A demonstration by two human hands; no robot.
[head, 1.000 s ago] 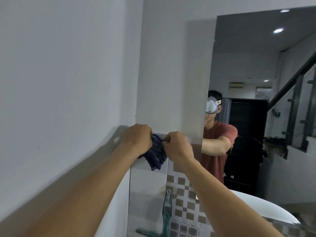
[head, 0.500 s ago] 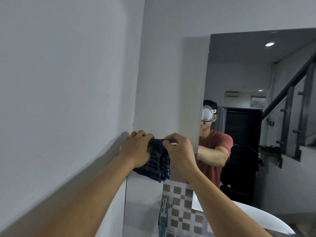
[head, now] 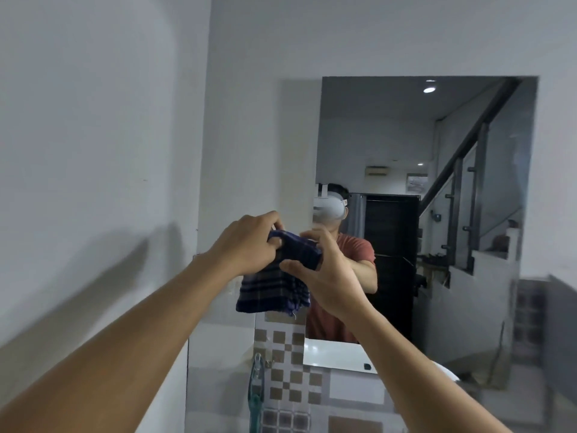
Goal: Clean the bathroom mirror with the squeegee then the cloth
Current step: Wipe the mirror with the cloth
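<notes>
Cloth held up in both my hands before the mirror.

The blue plaid cloth point(head: 278, 276) hangs bunched between my hands; left hand point(head: 246, 248) at its 10 o'clock, fingers clamped over the top edge, right hand point(head: 324, 276) at 3 o'clock, fingers pinching its upper corner. Both forearms reach forward. The mirror point(head: 452, 214) stands behind, the green squeegee point(head: 256, 392) at 6 o'clock.

no readable text, labels or numbers

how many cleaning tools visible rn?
2: the blue plaid cloth, held by the left hand and right hand; the green squeegee at the bottom.
</notes>
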